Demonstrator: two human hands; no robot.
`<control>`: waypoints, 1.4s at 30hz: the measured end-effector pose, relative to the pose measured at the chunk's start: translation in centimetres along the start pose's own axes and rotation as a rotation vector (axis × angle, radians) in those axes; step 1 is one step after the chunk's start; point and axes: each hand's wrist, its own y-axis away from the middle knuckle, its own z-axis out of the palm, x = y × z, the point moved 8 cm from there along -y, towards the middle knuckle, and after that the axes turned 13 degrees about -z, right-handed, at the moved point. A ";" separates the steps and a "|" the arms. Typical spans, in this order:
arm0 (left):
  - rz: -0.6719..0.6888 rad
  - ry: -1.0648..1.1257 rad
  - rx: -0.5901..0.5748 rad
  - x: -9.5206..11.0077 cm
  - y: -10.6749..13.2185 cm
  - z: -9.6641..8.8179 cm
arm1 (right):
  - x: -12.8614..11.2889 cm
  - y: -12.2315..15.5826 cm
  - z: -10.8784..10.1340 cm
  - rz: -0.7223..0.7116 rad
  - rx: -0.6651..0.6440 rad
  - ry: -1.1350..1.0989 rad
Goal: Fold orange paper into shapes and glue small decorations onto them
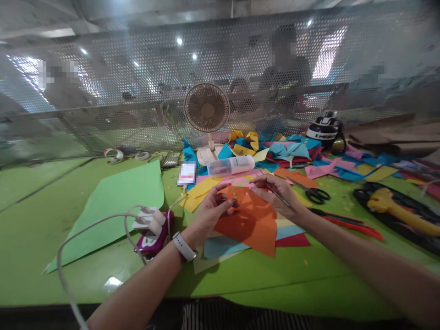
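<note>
My left hand point(215, 208), with a white watch on the wrist, pinches the left edge of a piece of orange paper point(256, 224). Small green bits point(235, 194) line that edge close to the fingertips. Over the paper's upper right side, my right hand point(277, 192) has its fingers bent around a slim metal tool point(280, 195) that looks like tweezers. The right fingertips are near the paper; whether they touch it I cannot tell. Beneath the orange paper lie light blue paper point(220, 247), red paper point(297, 240) and cream sheets.
A large green sheet point(117, 201), a power strip with plugs point(151, 229) and a phone point(187, 174) lie left. Behind are a clear bottle point(232, 165) and a fan point(206, 110). Scissors point(316, 195), a red-handled cutter point(357, 225) and a yellow glue gun point(402, 208) lie right.
</note>
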 end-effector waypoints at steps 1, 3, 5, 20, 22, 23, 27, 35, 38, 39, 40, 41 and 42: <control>-0.002 0.003 -0.004 0.0 0.0 0.0 | 0.0 0.0 0.0 0.001 -0.001 -0.003; -0.007 0.012 0.004 0.1 0.1 0.0 | 0.0 0.0 0.0 0.008 0.003 -0.005; -0.012 0.015 0.019 0.1 0.1 0.0 | -0.1 0.1 0.1 0.011 0.003 0.000; -0.018 -0.053 0.051 0.2 0.0 -0.1 | -0.8 0.2 0.5 0.041 -0.001 0.020; -0.013 -0.052 0.050 0.2 0.0 0.0 | -0.8 0.2 0.5 0.045 -0.003 0.028; -0.010 -0.053 0.048 0.2 0.0 0.0 | -0.8 0.2 0.5 0.044 -0.003 0.033; -0.008 -0.055 0.038 0.1 -0.1 0.0 | -0.6 0.2 0.4 0.024 -0.009 0.035; 0.002 -0.074 0.028 0.2 0.0 0.0 | -0.1 0.2 0.3 0.029 -0.022 0.029; -0.012 -0.069 0.033 0.3 0.1 0.1 | -0.4 0.2 0.4 0.047 -0.007 0.024; -0.015 -0.065 0.038 0.3 0.1 0.1 | -0.5 0.2 0.4 0.049 -0.005 0.021; -0.014 -0.061 0.042 0.3 0.1 0.1 | -0.5 0.2 0.4 0.048 -0.004 0.021; -0.013 -0.060 0.044 0.3 0.1 0.1 | -0.6 0.2 0.5 0.045 -0.005 0.021; -0.012 -0.062 0.044 0.3 0.1 0.1 | -0.6 0.2 0.5 0.041 -0.007 0.022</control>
